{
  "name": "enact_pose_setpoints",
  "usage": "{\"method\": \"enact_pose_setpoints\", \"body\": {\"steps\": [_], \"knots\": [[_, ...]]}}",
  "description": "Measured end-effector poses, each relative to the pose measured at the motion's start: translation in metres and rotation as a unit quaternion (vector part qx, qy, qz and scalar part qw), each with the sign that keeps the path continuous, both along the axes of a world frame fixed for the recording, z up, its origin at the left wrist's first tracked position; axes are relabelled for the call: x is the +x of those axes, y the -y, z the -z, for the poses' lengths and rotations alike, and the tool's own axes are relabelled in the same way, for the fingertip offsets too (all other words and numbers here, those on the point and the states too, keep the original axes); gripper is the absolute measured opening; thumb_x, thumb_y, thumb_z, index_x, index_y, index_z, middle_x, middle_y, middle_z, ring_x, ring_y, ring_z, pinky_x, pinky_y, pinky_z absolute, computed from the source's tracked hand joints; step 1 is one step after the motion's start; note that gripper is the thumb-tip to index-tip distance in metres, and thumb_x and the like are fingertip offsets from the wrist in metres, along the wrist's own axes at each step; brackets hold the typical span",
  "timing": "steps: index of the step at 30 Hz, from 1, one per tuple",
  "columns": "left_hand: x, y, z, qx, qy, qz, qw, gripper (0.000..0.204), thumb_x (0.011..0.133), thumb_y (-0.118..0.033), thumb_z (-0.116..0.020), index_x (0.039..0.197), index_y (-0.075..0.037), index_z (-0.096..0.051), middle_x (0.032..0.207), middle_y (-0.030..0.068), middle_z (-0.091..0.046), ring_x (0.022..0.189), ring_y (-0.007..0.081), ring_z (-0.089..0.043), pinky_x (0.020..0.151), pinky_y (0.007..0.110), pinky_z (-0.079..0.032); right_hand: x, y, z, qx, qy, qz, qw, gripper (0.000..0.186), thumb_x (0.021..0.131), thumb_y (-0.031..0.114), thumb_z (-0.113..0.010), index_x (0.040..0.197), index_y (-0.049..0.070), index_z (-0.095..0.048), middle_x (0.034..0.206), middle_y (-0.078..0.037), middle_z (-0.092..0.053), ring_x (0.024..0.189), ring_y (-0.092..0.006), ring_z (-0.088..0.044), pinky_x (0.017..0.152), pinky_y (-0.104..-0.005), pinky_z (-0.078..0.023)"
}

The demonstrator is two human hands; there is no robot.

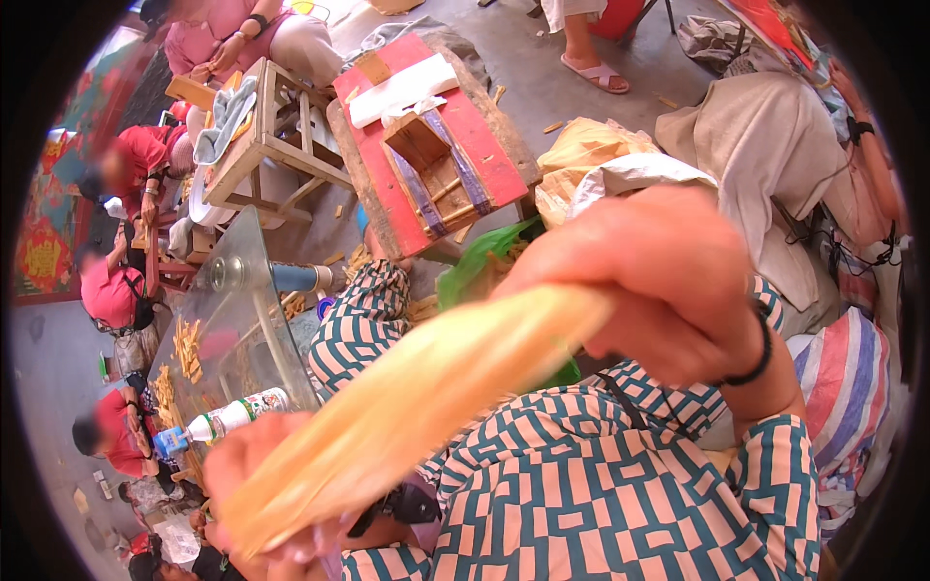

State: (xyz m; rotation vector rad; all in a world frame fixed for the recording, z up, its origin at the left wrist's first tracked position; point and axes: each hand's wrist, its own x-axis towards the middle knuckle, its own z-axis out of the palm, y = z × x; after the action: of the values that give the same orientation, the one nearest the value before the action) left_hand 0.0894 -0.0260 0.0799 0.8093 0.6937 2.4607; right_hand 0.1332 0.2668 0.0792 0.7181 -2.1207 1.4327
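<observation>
Currently, a strip (417, 397) is held before the lap (581, 418), clasped by the right hand (649, 276) and, through blur, apparently by the left hand (245, 451). It is taken up, not yet released.

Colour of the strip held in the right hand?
Strip: pale orange-yellow, blurred; head view.

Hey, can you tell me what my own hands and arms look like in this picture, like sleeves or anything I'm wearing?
Your left hand and right hand are ungloved, though motion-blurred. A thin black band circles your right wrist, and your right sleeve has a teal and pale pink geometric block print. Something dark sits by your left wrist, too unclear to identify.
</observation>
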Motion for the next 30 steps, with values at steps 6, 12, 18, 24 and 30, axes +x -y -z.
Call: {"method": "enact_pose_setpoints", "body": {"steps": [6,12,18,24,30], "knots": [[0.013,-0.037,-0.042,-0.101,-0.103,0.019,0.989,0.013,0.084,-0.010,-0.063,0.071,-0.009,-0.064,0.074,0.0059,-0.062,0.070,0.0180,-0.059,0.065,0.036,-0.048,-0.003,0.021,0.020,0.046,0.034,-0.057,0.997,0.014,0.096,0.017,-0.063,0.102,0.005,-0.064,0.075,-0.012,-0.063,0.065,-0.0305,-0.065,0.057,-0.0376,-0.049],[0.011,-0.047,0.014,-0.489,-0.580,-0.247,0.603,0.022,0.070,-0.017,-0.081,0.090,-0.012,-0.075,0.124,0.0117,-0.067,0.115,0.0317,-0.062,0.106,0.051,-0.043,0.022,0.026,0.056,-0.171,0.358,-0.188,0.899,0.027,0.102,0.028,-0.059,0.100,0.002,-0.066,0.069,-0.009,-0.058,0.059,-0.0168,-0.057,0.056,-0.0321,-0.045],[0.023,-0.064,0.038,-0.491,-0.638,-0.244,0.541,0.018,0.074,-0.014,-0.077,0.090,-0.010,-0.073,0.108,0.0035,-0.066,0.081,0.0212,-0.061,0.068,0.034,-0.051,0.025,0.019,0.070,-0.199,0.485,-0.187,0.831,0.031,0.099,0.032,-0.066,0.091,0.002,-0.071,0.072,-0.002,-0.061,0.062,-0.0062,-0.054,0.052,-0.0234,-0.040],[0.022,-0.067,0.048,-0.468,-0.650,-0.318,0.507,0.018,0.078,-0.011,-0.074,0.096,-0.013,-0.074,0.119,0.0062,-0.065,0.105,0.0256,-0.062,0.086,0.039,-0.051,0.028,0.032,0.097,-0.457,0.489,-0.172,0.723,0.022,0.096,0.027,-0.070,0.097,0.004,-0.070,0.075,0.004,-0.059,0.057,-0.0020,-0.046,0.048,-0.0187,-0.031],[0.025,-0.063,0.057,-0.485,-0.549,-0.441,0.518,0.021,0.079,-0.010,-0.071,0.099,-0.016,-0.075,0.132,0.0087,-0.064,0.128,0.0334,-0.053,0.114,0.055,-0.031,0.027,0.026,0.088,-0.438,0.510,-0.308,0.673,0.014,0.097,0.021,-0.066,0.100,0.007,-0.068,0.080,0.006,-0.056,0.068,-0.0015,-0.046,0.057,-0.0191,-0.035]]}}
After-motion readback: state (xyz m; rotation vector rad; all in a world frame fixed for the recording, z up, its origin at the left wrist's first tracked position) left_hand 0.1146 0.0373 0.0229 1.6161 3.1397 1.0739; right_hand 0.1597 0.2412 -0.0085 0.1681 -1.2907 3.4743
